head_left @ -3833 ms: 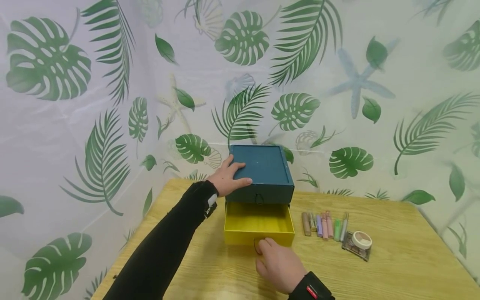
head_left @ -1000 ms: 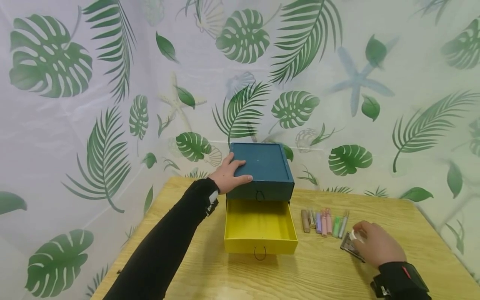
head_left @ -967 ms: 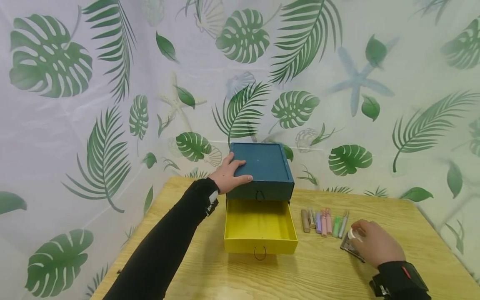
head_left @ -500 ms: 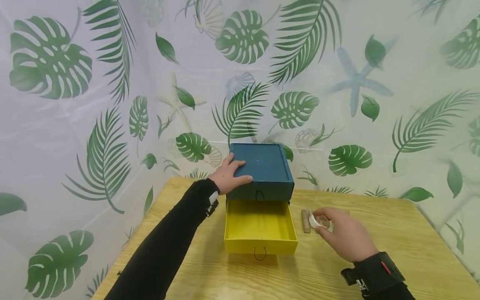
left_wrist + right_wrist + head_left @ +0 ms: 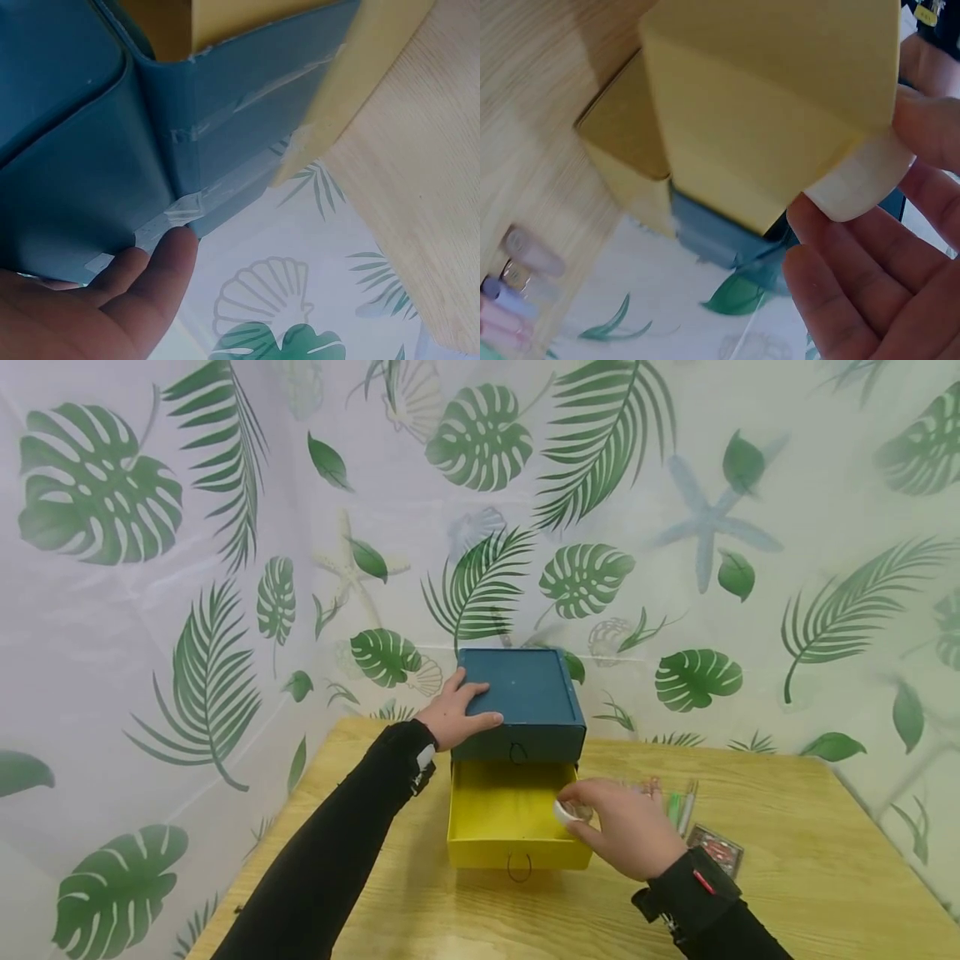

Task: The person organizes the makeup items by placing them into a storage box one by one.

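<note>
My right hand (image 5: 630, 827) pinches a round white-rimmed makeup compact (image 5: 562, 814) between thumb and fingers. It overlaps the right wall of the pulled-out yellow drawer (image 5: 517, 853). In the right wrist view, the compact (image 5: 862, 184) shows its pale edge right beside the yellow wall. A thin dark loop hangs as a pull on the drawer front. Above the drawer is the blue top (image 5: 521, 685) of the drawer box. My left hand (image 5: 455, 717) rests on the left side of that top, fingers spread. In the left wrist view, fingers (image 5: 169, 262) lie against the blue side.
Right of the drawer, a square makeup palette (image 5: 716, 850) lies on the wooden table (image 5: 817, 860). A green tube (image 5: 673, 810) and a silver pen-like tube (image 5: 687, 808) lie behind it. The right wrist view also shows a brownish tube (image 5: 532, 251) and several pastel tubes. A leaf-printed curtain stands behind.
The right hand drew the yellow drawer out by its loop, let go, picked the round compact off the palette and carried it left to the drawer. The left hand stayed on the box.
</note>
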The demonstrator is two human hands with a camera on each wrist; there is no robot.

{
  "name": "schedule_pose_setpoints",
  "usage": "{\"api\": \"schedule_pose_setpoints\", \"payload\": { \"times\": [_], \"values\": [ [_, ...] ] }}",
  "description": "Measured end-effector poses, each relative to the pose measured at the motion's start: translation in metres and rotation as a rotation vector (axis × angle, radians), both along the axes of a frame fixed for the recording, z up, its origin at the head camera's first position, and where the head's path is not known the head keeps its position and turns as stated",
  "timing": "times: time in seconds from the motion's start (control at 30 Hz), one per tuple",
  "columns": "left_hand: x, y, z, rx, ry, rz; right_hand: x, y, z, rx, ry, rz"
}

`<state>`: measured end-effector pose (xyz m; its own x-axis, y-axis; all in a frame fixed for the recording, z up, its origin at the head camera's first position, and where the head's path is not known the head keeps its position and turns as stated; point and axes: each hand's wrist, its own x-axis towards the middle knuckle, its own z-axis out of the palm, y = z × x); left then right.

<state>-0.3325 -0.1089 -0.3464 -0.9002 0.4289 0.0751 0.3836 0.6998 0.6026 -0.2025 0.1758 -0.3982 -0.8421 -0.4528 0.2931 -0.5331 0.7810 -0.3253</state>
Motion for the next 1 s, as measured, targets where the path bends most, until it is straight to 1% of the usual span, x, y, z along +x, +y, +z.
{"api": "schedule_pose_setpoints", "payload": {
  "times": [0.13, 0.27, 0.4, 0.53, 0.67, 0.73, 0.87, 1.0],
  "values": [
    [0.0, 0.0, 0.0, 0.0, 0.002, 0.003, -0.005, -0.012, 0.0, 0.016, 0.012, 0.072],
    [0.0, 0.0, -0.001, 0.002, 0.002, 0.01, -0.012, -0.023, 0.002, 0.032, 0.001, 0.115],
    [-0.001, 0.001, -0.001, -0.006, 0.002, 0.014, -0.02, -0.039, 0.007, 0.053, -0.046, 0.093],
    [-0.001, 0.0, -0.001, -0.004, 0.008, 0.02, -0.031, -0.059, 0.012, 0.07, -0.095, 0.038],
    [-0.001, 0.001, -0.003, 0.002, 0.007, 0.021, -0.039, -0.074, 0.01, 0.085, -0.148, 0.003],
    [-0.001, 0.001, -0.004, 0.001, 0.003, 0.02, -0.04, -0.079, 0.007, 0.099, -0.174, 0.003],
    [-0.001, 0.002, -0.004, 0.008, 0.004, 0.025, -0.043, -0.086, 0.0, 0.12, -0.221, 0.031],
    [-0.001, 0.002, -0.003, 0.0, 0.01, 0.02, -0.047, -0.091, -0.003, 0.118, -0.294, 0.058]
  ]
}}
